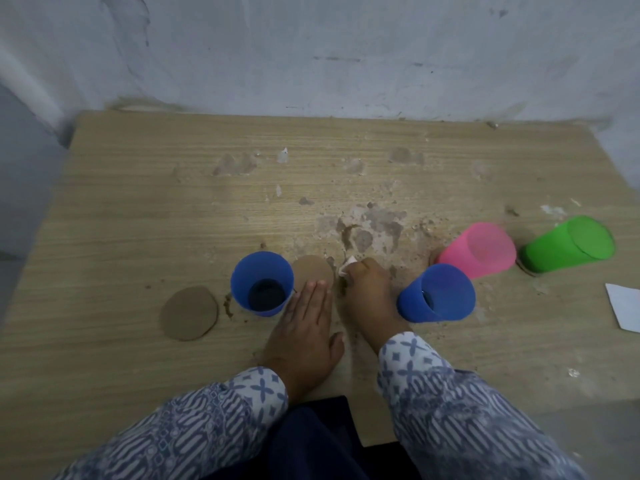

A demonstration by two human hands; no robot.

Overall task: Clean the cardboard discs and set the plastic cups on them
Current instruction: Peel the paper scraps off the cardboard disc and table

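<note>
cardboard disc: thin, light, likely slides; left hand flat, pinning its near edge; right hand clenched on white wipe.

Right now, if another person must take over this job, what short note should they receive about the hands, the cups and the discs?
Left hand: flat, open, fingertips pinning the middle cardboard disc.
Right hand: closed on a small white wipe at that disc's right edge.
Left disc: bare, no cup on it.
Left blue cup: upright, standing between the two discs.
Right blue cup, pink cup and green cup: what they stand on is hidden.
Table: dirt scattered around.
Left to do: finish wiping, then put cups on the bare discs.
</note>
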